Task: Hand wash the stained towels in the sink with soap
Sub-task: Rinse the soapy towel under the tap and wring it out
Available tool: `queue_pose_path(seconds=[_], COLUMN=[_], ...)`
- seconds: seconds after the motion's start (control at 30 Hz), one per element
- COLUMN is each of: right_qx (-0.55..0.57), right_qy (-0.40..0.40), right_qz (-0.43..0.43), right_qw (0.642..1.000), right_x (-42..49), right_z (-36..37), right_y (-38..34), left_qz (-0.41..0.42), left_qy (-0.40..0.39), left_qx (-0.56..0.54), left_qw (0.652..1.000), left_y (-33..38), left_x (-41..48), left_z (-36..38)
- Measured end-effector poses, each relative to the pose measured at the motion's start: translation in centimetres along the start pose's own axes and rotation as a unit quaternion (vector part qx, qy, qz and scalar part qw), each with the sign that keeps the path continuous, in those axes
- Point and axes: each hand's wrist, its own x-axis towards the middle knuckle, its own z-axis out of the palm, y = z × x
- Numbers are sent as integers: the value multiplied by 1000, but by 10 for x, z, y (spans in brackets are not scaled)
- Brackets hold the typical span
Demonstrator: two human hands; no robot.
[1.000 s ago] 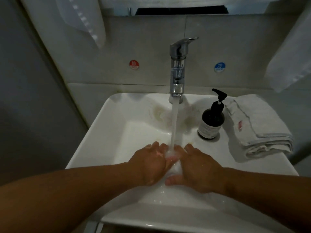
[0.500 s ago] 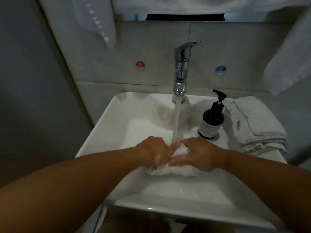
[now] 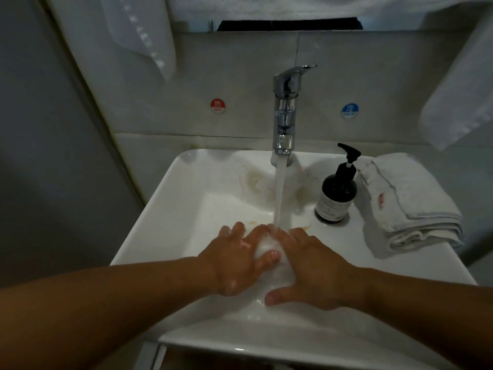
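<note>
A wet white towel [image 3: 270, 246] lies in the white sink [image 3: 170, 198] under the running water. My left hand [image 3: 234, 260] presses flat on its left part, fingers spread. On the towel's right part my right hand [image 3: 312, 268] presses down, fingers straight and thumb out toward me. Most of the towel is hidden under both hands. The stream from the chrome faucet [image 3: 285, 108] lands between my fingertips. A dark pump bottle of soap [image 3: 337, 193] stands on the sink's right ledge. Beside it sits a folded towel [image 3: 408, 201] with a red stain.
White towels hang at the upper left [image 3: 138, 30] and upper right [image 3: 458, 89]. A red hot sticker [image 3: 218, 106] and a blue cold sticker [image 3: 349, 110] mark the tiled wall. A grey wall closes in on the left. Brownish marks show on the basin's back slope.
Half a second ago both hands were curled round the bunched towel. Now the fingers have straightened and press the towel flat, lower in the basin. The water keeps running.
</note>
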Motion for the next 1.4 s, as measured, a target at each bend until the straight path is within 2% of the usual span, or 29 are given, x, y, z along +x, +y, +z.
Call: queue_pose_path(seconds=[0.1,0.17,0.33,0.47,0.53,0.63,0.7,0.77,0.8,0.87,0.97,1.07,1.17,1.27,1.4], right_qx=[-27,-70,-45,-32,50,179,112,7,5,53,-5,-51,-38,-58,-59], right_qy=[52,60,57,72,49,-44,-46,33,54,8,-55,2,57,70,81], right_qz=[12,25,42,22,13,62,82,65,40,-26,-19,12,19,32,54], right_qw=[998,995,996,997,997,981,989,997,998,998,998,999,998,995,993], right_x=[17,23,32,31,26,15,11,7,4,-3,0,15,23,27,30], right_z=[9,11,-2,-10,-16,-28,-32,-33,-32,-27,-12,2,3,-2,-12], right_y=[0,1,3,3,2,2,0,1,3,8,11,11,7,7,6], left_qz=[70,96,-44,-63,-68,-78,-67,-15,15,47,31,29,69,49,-32], left_qy=[40,31,36,90,50,-84,-79,-28,-29,-58,-45,15,30,59,89], left_qx=[117,123,-46,23,5,-77,-64,-59,-72,-89,-61,-26,63,29,-12], left_qw=[990,987,997,994,996,990,993,998,997,993,997,999,995,997,995], left_y=[5,4,7,11,7,5,1,-6,-9,-7,2,4,7,10,8], left_x=[7,14,25,19,16,10,10,6,3,-4,-3,9,16,25,36], left_z=[2,5,-7,-11,-18,-35,-38,-36,-34,-25,-7,2,1,-5,-7])
